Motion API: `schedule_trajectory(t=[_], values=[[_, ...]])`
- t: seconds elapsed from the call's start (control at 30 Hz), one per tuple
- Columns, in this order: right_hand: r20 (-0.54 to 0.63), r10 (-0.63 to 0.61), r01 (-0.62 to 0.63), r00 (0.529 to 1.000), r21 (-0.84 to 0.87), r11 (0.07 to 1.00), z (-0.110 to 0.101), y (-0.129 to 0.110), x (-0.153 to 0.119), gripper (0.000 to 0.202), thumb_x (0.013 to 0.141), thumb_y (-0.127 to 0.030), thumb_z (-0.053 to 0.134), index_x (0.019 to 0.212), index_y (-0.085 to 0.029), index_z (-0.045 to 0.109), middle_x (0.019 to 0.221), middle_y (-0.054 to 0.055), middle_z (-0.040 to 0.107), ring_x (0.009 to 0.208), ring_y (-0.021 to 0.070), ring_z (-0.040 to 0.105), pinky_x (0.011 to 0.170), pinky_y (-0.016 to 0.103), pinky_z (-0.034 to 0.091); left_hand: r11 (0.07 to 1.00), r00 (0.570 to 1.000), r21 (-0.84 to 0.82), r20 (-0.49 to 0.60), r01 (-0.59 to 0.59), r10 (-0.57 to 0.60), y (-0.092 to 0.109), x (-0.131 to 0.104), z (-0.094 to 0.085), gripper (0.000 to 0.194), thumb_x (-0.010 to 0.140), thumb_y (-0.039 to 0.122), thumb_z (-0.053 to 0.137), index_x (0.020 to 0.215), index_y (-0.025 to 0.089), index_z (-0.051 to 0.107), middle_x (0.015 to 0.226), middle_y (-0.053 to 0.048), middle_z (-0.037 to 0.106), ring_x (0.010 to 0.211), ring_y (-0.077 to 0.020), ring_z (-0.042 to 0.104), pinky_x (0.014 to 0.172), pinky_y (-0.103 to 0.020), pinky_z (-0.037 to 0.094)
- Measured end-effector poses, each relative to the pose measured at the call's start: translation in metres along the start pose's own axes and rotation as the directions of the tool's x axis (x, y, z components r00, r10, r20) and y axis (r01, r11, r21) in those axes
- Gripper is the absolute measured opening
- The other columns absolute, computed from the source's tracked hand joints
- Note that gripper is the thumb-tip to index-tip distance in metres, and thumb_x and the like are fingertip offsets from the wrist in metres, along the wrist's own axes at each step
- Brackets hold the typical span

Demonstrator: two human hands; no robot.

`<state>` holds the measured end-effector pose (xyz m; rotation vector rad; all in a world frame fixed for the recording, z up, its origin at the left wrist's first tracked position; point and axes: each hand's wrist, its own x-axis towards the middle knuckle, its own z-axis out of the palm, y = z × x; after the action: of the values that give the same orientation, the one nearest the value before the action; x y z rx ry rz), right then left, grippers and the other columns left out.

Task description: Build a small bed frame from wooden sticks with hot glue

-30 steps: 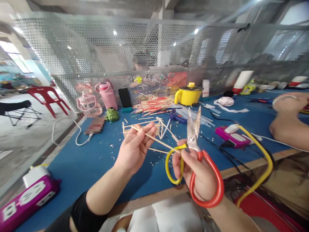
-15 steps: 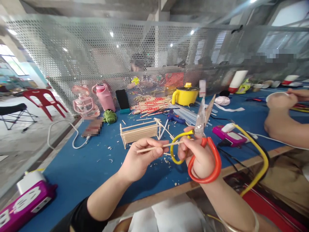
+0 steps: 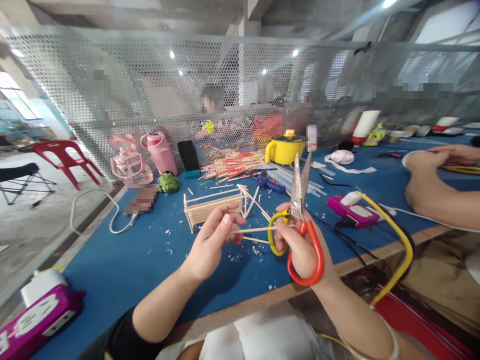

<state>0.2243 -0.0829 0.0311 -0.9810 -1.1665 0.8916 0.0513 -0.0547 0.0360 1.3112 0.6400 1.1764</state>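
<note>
My left hand is in front of a small rack built of thin wooden sticks, its fingers curled loosely at one end of a wooden stick. The other end of that stick is pinched by my right hand. Also in my right hand is a pair of scissors with one red and one yellow handle. Their blades are parted a little and point up, away from the stick. A second stick shows just below the held one.
A glue gun, a pile of red-marked sticks and a yellow pot stand behind. Purple power strips with cables lie right and near left. Another person's arm is at right. A mesh screen borders the table.
My left hand has loosened its pinch and its thumb has lifted; the stick has slid towards my right hand. The scissors have turned more upright and shifted slightly left.
</note>
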Motion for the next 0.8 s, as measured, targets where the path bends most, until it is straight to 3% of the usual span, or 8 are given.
schedule_trajectory(t=[0.1, 0.17, 0.27, 0.4, 0.5, 0.6, 0.7, 0.8], values=[[-0.033, 0.008, -0.008, 0.999, 0.011, 1.000, -0.004, 0.000, 0.006, 0.019, 0.084, -0.028, 0.052, 0.102, -0.024, 0.046, 0.053, -0.008, 0.045, 0.045, 0.0094, 0.047, 0.043, 0.021, 0.040, 0.916, 0.978, 0.352, -0.010, -0.192, 0.208, 0.005, 0.002, -0.006, 0.028, 0.082, 0.033, 0.058, 0.109, 0.025, 0.058, 0.094, -0.005, 0.062, 0.074, -0.0145, 0.056, 0.067, -0.027, 0.045], [-0.013, 0.013, -0.013, 1.000, -0.001, 1.000, -0.008, 0.000, 0.011, 0.020, 0.083, -0.028, 0.053, 0.102, -0.023, 0.046, 0.052, -0.008, 0.046, 0.044, 0.0097, 0.047, 0.042, 0.021, 0.040, 0.711, 0.938, 0.617, 0.158, -0.339, 0.310, 0.007, 0.003, -0.011, 0.020, 0.082, 0.028, 0.058, 0.100, 0.024, 0.066, 0.090, -0.007, 0.065, 0.081, -0.0182, 0.057, 0.075, -0.030, 0.044], [0.062, 0.030, -0.026, 0.998, -0.055, 0.998, -0.013, -0.001, 0.013, 0.021, 0.083, -0.028, 0.053, 0.102, -0.023, 0.046, 0.050, -0.009, 0.045, 0.043, 0.0100, 0.045, 0.041, 0.022, 0.039, 0.508, 0.904, 0.748, 0.373, -0.426, 0.209, 0.004, 0.004, -0.012, 0.023, 0.086, 0.029, 0.052, 0.097, 0.022, 0.071, 0.080, -0.009, 0.067, 0.076, -0.0199, 0.059, 0.071, -0.030, 0.043], [0.063, 0.053, -0.045, 0.997, -0.121, 0.992, -0.022, -0.001, 0.011, 0.018, 0.084, -0.030, 0.050, 0.100, -0.023, 0.045, 0.048, -0.010, 0.043, 0.040, 0.0101, 0.043, 0.039, 0.022, 0.037, 0.586, 0.909, 0.731, 0.417, -0.349, 0.021, -0.006, 0.000, -0.001, 0.028, 0.089, 0.030, 0.045, 0.091, 0.020, 0.070, 0.074, -0.006, 0.066, 0.067, -0.0165, 0.058, 0.062, -0.026, 0.041], [0.023, 0.117, -0.105, 0.993, -0.305, 0.947, -0.037, -0.001, 0.013, 0.023, 0.083, -0.037, 0.050, 0.100, -0.022, 0.044, 0.047, -0.010, 0.041, 0.038, 0.0104, 0.041, 0.037, 0.022, 0.034, 0.577, 0.934, 0.767, 0.356, -0.282, -0.018, -0.008, -0.001, 0.001, 0.031, 0.090, 0.029, 0.043, 0.078, 0.019, 0.069, 0.069, -0.004, 0.066, 0.062, -0.0157, 0.055, 0.058, -0.025, 0.038], [-0.070, 0.155, -0.163, 0.986, -0.645, 0.747, -0.064, -0.002, 0.018, 0.040, 0.074, -0.039, 0.061, 0.105, -0.021, 0.044, 0.052, -0.007, 0.050, 0.042, 0.0124, 0.048, 0.042, 0.023, 0.036, 0.542, 0.957, 0.801, 0.288, -0.254, 0.024, -0.008, 0.001, -0.007, 0.026, 0.088, 0.030, 0.045, 0.082, 0.020, 0.068, 0.075, -0.005, 0.067, 0.067, -0.0176, 0.058, 0.061, -0.026, 0.038], [-0.122, 0.206, -0.197, 0.971, -0.896, 0.398, -0.090, 0.001, 0.022, 0.044, 0.073, -0.037, 0.061, 0.108, -0.016, 0.046, 0.060, 0.001, 0.061, 0.049, 0.0177, 0.056, 0.047, 0.027, 0.038, 0.548, 0.964, 0.803, 0.266, -0.235, 0.024, -0.010, 0.004, -0.015, 0.021, 0.086, 0.027, 0.047, 0.085, 0.022, 0.067, 0.076, -0.004, 0.067, 0.068, -0.0179, 0.057, 0.061, -0.026, 0.038], [-0.027, 0.217, -0.058, 0.976, -0.989, 0.137, -0.097, 0.003, 0.026, 0.033, 0.079, -0.034, 0.052, 0.106, -0.015, 0.055, 0.067, 0.008, 0.065, 0.060, 0.0225, 0.062, 0.051, 0.029, 0.039, 0.595, 0.974, 0.778, 0.222, -0.204, 0.043, -0.013, 0.004, -0.013, 0.017, 0.085, 0.026, 0.050, 0.082, 0.020, 0.065, 0.078, -0.004, 0.065, 0.069, -0.0174, 0.055, 0.063, -0.027, 0.039]])
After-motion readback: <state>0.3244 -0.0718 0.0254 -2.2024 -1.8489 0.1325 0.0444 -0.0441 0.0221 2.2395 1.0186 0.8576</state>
